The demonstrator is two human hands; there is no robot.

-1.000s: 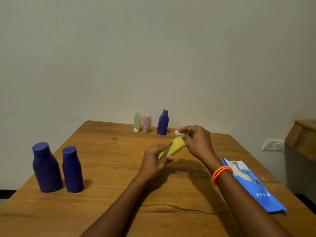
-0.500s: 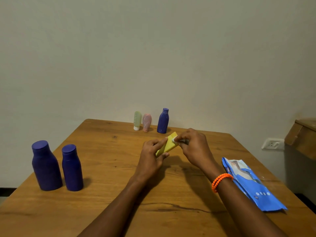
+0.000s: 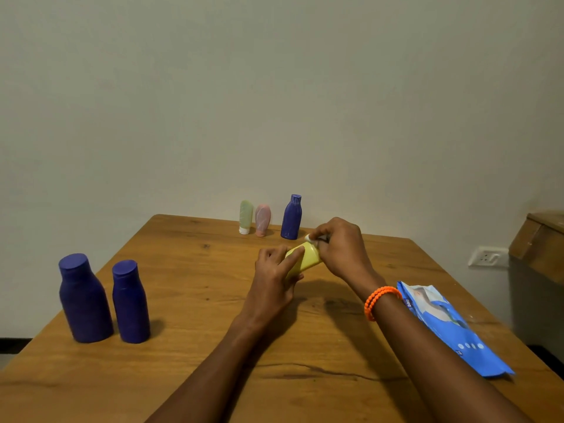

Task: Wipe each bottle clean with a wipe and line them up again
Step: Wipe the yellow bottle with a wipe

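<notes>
Head view: left hand [image 3: 274,280] grips yellow tube [image 3: 305,259]; right hand [image 3: 340,247] pinches wipe [image 3: 309,238].

Plain pale wall [image 3: 305,102]; wooden table [image 3: 195,300]; white socket [image 3: 487,256].

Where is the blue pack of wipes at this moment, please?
In the head view, the blue pack of wipes lies flat on the table's right side, just right of the right forearm and its orange bracelet.

Wooden table [image 3: 189,288] stretches to a plain wall [image 3: 274,102]. White socket [image 3: 487,257] low right, beside a wooden cabinet [image 3: 540,239].
</notes>
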